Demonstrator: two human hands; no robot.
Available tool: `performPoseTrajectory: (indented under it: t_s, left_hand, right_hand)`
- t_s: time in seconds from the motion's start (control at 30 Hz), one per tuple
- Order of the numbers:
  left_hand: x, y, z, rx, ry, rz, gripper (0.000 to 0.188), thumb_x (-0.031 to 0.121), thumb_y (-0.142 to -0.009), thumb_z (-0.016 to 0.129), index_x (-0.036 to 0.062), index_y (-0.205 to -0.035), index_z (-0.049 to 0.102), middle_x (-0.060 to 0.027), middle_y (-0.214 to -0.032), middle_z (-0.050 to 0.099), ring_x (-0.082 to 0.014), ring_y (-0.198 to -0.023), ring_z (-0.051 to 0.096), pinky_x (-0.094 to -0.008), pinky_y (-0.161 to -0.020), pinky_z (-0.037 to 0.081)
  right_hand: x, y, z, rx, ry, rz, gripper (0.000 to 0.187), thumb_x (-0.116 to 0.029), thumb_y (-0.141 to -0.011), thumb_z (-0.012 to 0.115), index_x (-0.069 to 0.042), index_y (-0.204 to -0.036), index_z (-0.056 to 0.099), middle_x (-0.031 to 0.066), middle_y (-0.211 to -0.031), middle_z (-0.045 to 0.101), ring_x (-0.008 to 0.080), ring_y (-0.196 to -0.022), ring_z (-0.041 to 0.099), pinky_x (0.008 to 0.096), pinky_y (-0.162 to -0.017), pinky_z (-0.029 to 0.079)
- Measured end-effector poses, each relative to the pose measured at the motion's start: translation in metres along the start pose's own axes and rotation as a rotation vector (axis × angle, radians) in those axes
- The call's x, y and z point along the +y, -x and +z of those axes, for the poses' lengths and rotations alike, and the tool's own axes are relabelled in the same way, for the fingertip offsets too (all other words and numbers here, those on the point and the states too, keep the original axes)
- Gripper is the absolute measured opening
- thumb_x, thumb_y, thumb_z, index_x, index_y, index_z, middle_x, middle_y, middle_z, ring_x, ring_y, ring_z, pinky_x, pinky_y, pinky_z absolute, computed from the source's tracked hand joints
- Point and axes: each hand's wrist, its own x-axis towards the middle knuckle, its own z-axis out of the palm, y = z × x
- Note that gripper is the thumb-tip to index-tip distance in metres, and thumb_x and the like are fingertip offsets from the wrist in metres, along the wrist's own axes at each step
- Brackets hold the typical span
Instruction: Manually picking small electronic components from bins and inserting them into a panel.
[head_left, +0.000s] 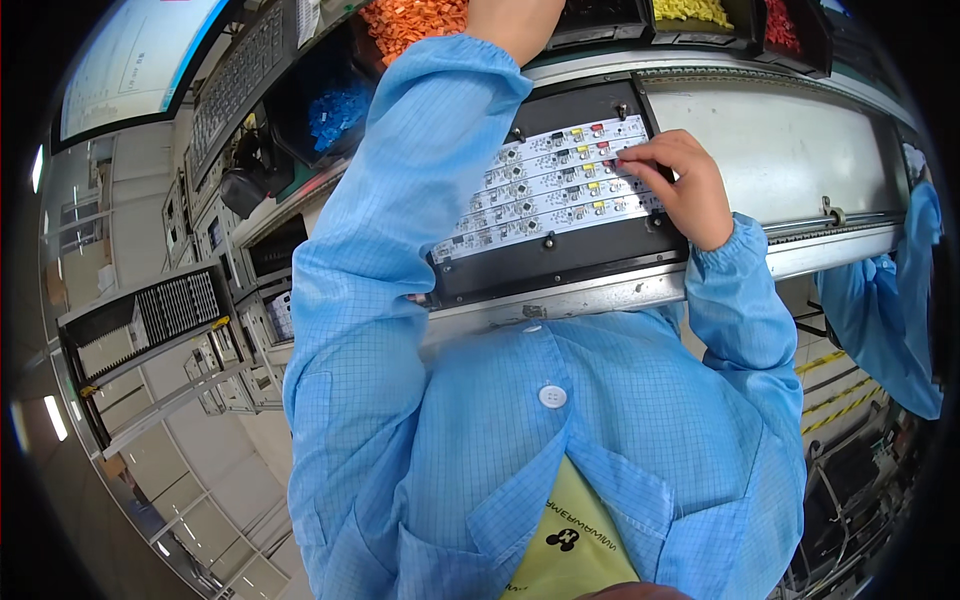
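Note:
My right hand [690, 190] is over the right end of several white circuit board strips [470, 240], which lie side by side in a black carrier [590, 265]. Its thumb and index finger pinch a small red component [621, 163] at one of the middle strips. Yellow, black and red components sit on the strips, with fewer red ones towards the near side. My left arm stretches across the carrier to the far parts bins. Only the wrist and back of my left hand [515, 25] show, beside the bin of orange parts [410, 25]; its fingers are cut off by the upper edge.
Along the far side stand bins of yellow parts [692, 12], red parts [782, 25] and blue parts [338, 115]. A metal rail [560, 305] runs along the near edge. A monitor [130, 70] and keyboard [240, 80] are at left. Another person's blue sleeve [875, 300] is at right.

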Motion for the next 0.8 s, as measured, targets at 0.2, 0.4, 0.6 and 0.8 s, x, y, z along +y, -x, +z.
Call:
performPoseTrajectory:
  t_s: [0.2, 0.4, 0.6, 0.8]
  left_hand:
    - [-0.004, 0.017, 0.001, 0.455, 0.194, -0.009, 0.005, 0.018, -0.091, 0.068, 0.0145, -0.089, 0.071, -0.0057, -0.089, 0.074, -0.0264, -0.089, 0.069, -0.0533, -0.109, 0.037]
    - [0.024, 0.043, -0.071, 0.062, 0.646, -0.26, 0.013, 0.013, -0.096, 0.066, 0.0113, -0.108, 0.07, -0.0099, -0.099, 0.074, -0.0304, -0.098, 0.068, -0.0535, -0.106, 0.043]
    - [0.048, 0.1, -0.043, 0.135, 0.981, -0.215, 0.015, 0.026, -0.1, 0.066, 0.0215, -0.106, 0.079, 0.0043, -0.097, 0.079, -0.0154, -0.091, 0.066, -0.0397, -0.097, 0.032]
    - [0.064, 0.137, -0.051, -0.025, 1.185, -0.316, 0.018, 0.027, -0.1, 0.066, 0.0199, -0.11, 0.081, 0.0007, -0.098, 0.077, -0.0183, -0.099, 0.067, -0.0396, -0.102, 0.033]
  right_hand:
    - [-0.001, 0.002, 0.005, -0.004, 0.193, -0.211, 0.017, -0.009, -0.081, 0.084, -0.008, -0.097, 0.081, 0.0075, -0.093, 0.074, 0.0247, -0.101, 0.067, 0.0382, -0.086, 0.052]
    - [-0.001, 0.004, 0.006, 0.012, 0.348, -0.307, 0.013, -0.011, -0.078, 0.083, -0.012, -0.09, 0.079, 0.0021, -0.093, 0.074, 0.0231, -0.101, 0.068, 0.0367, -0.087, 0.05]
    - [-0.002, 0.005, 0.005, 0.003, 0.399, -0.335, 0.017, -0.01, -0.076, 0.08, -0.011, -0.093, 0.079, 0.0023, -0.097, 0.074, 0.0231, -0.102, 0.068, 0.0373, -0.088, 0.051]
    - [-0.018, 0.013, -0.003, -0.133, 0.631, -0.437, 0.029, -0.01, -0.079, 0.076, -0.01, -0.108, 0.078, 0.0026, -0.099, 0.074, 0.0221, -0.102, 0.069, 0.0368, -0.091, 0.052]
